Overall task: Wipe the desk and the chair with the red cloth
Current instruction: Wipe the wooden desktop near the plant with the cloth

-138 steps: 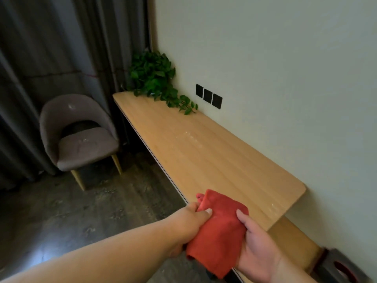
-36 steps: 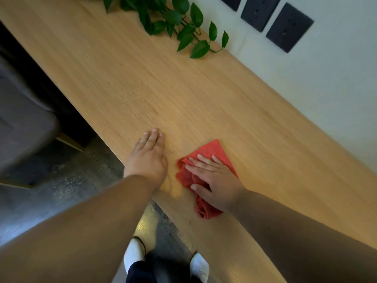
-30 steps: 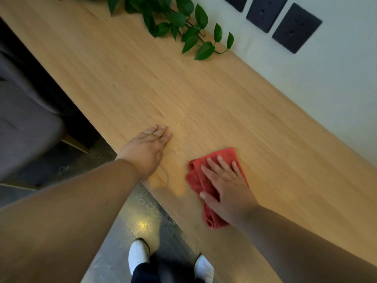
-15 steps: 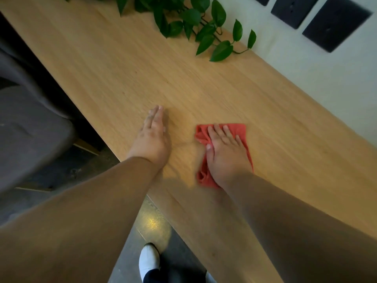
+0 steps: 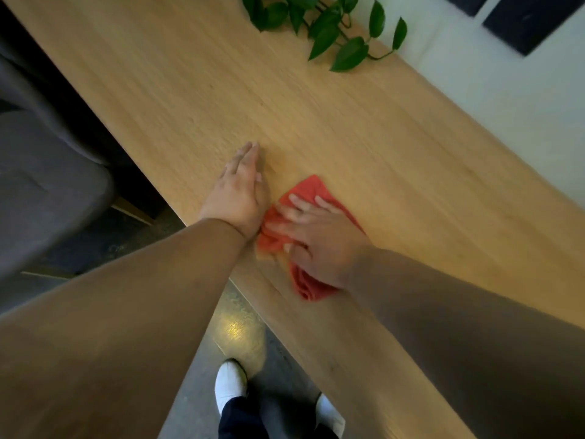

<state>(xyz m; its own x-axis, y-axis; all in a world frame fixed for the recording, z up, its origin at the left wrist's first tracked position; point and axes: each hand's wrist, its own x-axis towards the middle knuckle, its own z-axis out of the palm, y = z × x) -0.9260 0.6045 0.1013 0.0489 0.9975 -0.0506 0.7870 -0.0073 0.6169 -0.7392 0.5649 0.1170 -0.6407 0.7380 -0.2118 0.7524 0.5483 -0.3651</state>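
Note:
The red cloth [image 5: 311, 190] lies bunched on the light wooden desk [image 5: 364, 128], close to its front edge. My right hand [image 5: 319, 245] presses flat on the cloth with fingers spread, covering most of it and blurred by motion. My left hand [image 5: 239, 194] rests palm down on the bare desk just left of the cloth, its wrist touching the cloth's edge, holding nothing. The grey upholstered chair [image 5: 41, 198] stands at the left, below the desk's edge, only partly in view.
A green leafy plant [image 5: 323, 23] trails over the desk's far side by the pale wall. Black wall sockets [image 5: 531, 17] sit at the top right. My feet in white shoes [image 5: 231, 383] stand on the dark floor below the desk edge.
My right hand has dragged the red cloth back toward the front edge and leftward, against my left wrist. The left hand stays planted on the desk.

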